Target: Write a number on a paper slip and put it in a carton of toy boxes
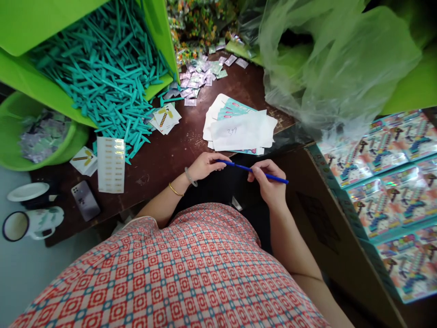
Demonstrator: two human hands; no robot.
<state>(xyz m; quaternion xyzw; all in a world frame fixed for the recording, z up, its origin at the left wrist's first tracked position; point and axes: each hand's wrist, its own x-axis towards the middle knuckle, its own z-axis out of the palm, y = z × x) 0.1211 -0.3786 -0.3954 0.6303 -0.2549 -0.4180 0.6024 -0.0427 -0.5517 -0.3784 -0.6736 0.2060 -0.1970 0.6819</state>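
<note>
A blue pen (252, 170) is lying almost level across the middle of the frame, just below the near edge of the brown table (160, 155); both hands are sharing it, which is probably why it is sitting so steadily off the table and over the lap. The left hand (205, 166) is closing its fingertips (220, 165) round the pen's left end, the thumb and forefinger pinching while the other fingers are curling in loosely; the right hand (269, 184) is gripping the shaft toward its right part, fingers folded over it, with the tip sticking out past the knuckles toward the right. Neither hand is lying slack or spread.

Just above the hands, a fanned stack of cards (239, 130) is resting on the table with a white slip on top bearing handwritten figures; it is sitting within easy reach of the pen, seemingly for marking. At the upper left, a green bin (20, 73) is spilling teal plastic sticks (105, 73) onto the table; a sheet of gold stickers (111, 164) and a phone (85, 200) are lying at the left, beside a mug (30, 224). At the right edge, packaged toy cards (389, 182) are filling a cardboard box; a clear plastic bag (327, 64) is bulging at the upper right.
</note>
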